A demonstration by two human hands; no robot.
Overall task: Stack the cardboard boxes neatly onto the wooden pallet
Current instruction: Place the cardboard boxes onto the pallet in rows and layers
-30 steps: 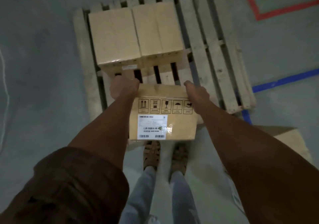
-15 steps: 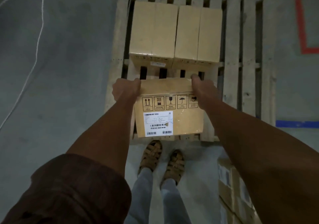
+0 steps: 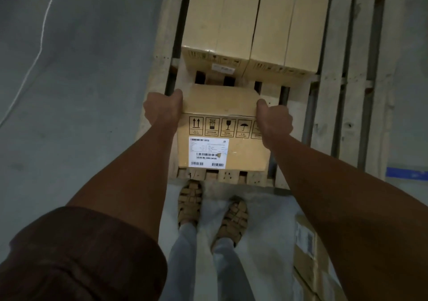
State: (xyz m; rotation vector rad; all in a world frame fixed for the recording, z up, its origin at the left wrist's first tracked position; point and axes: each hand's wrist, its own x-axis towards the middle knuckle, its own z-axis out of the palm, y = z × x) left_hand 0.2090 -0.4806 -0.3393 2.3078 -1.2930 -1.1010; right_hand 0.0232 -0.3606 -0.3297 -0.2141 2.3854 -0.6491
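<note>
Box (image 3: 222,124) carried low over near edge of wooden pallet (image 3: 328,115), label side facing up toward camera, bottom edge level with front slats — whether touching them, cannot tell. Left hand (image 3: 162,113) and right hand (image 3: 275,122) clamped on opposite upper corners, grip curled round box edges. Just beyond, two placed boxes (image 3: 254,27) side by side, touching. Compared with a second ago: closer in, squared to pallet, box further over slats — set-down looks near. More cartons (image 3: 305,254) on floor at right, so likely early in the job.
</note>
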